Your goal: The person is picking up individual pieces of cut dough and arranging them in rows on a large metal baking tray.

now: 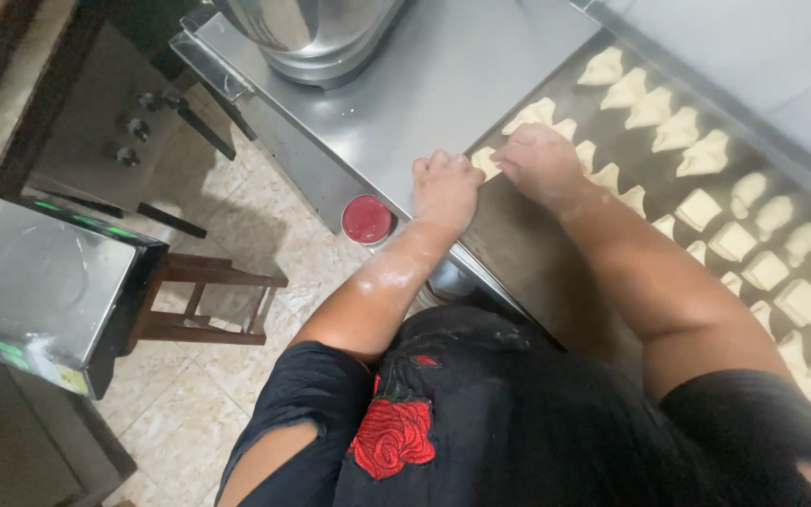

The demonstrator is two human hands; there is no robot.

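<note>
My left hand (445,188) rests knuckles-up on the near edge of a dark baking tray (527,253), fingers curled at a small pale dough piece (486,161). My right hand (542,161) lies just beside it, fingertips pressing on the same dough piece. Both forearms are dusted with flour. Several folded dough pieces (678,131) lie in rows across the tray; some under my right hand are hidden.
A steel table (443,84) carries a metal mixer bowl (316,33) at the back. A round red button (366,220) is on the table's side. A steel scale (35,291) sits on a wooden stool (204,300) at the left, over tiled floor.
</note>
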